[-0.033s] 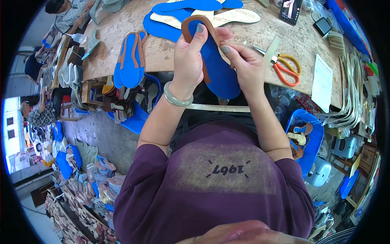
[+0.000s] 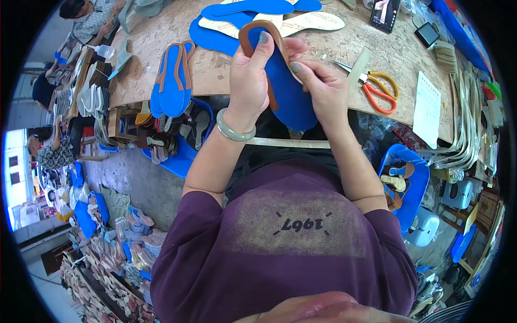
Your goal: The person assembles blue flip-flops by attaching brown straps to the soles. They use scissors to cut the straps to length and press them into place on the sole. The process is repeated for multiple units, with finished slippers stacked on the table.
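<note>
Between my two hands, over the table's near edge, is a blue insole (image 2: 293, 105) with a brown strip (image 2: 245, 40) along its rounded far end and down its sides. My left hand (image 2: 249, 81) is closed on its left side, thumb on the blue face near the top; a pale green bangle circles that wrist. On the opposite edge, my right hand (image 2: 327, 89) pinches the insole and strip between thumb and fingers. Its fingertips are partly hidden behind the insole.
Orange-and-yellow-handled pliers (image 2: 379, 89) lie right of my right hand beside a pale strip (image 2: 360, 67). Edged blue insoles (image 2: 175, 81) overhang the table at left; a pile of blue and cream insoles (image 2: 215, 37) lies ahead. A phone (image 2: 385, 15) and paper sheet (image 2: 427, 110) are at right.
My right thumb has shifted very slightly left on the insole's edge. Otherwise the hands and the insole look almost the same.
</note>
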The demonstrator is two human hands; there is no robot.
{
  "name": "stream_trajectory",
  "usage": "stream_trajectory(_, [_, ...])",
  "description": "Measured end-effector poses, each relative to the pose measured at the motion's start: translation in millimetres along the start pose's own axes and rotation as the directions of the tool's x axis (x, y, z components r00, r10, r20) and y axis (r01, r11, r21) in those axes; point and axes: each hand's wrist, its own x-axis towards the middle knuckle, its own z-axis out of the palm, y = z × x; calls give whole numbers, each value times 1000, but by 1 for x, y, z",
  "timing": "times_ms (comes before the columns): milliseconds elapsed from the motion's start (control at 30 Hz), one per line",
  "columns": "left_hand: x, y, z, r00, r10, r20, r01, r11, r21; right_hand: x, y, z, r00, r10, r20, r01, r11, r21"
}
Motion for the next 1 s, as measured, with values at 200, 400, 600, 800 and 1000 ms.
stream_trajectory(200, [-1,0,2,998,-17,-65,19,999,28,4,12,-1,995,92,38,-95,991,93])
stream_trajectory(400, [-1,2,5,997,-37,-65,39,999,29,4,2,-4,986,152,67,-153,988,16])
stream_trajectory(600, [-4,3,11,994,-75,-82,80,994,69,6,2,-8,983,112,145,-119,992,41])
stream_trajectory(800, [-14,0,12,997,-34,-74,54,958,282,-1,10,-6,977,46,207,-24,994,-109])
stream_trajectory(1000, [-14,6,6,988,30,-152,-1,982,187,-2,9,-11,981,-5,192,1,1000,23])
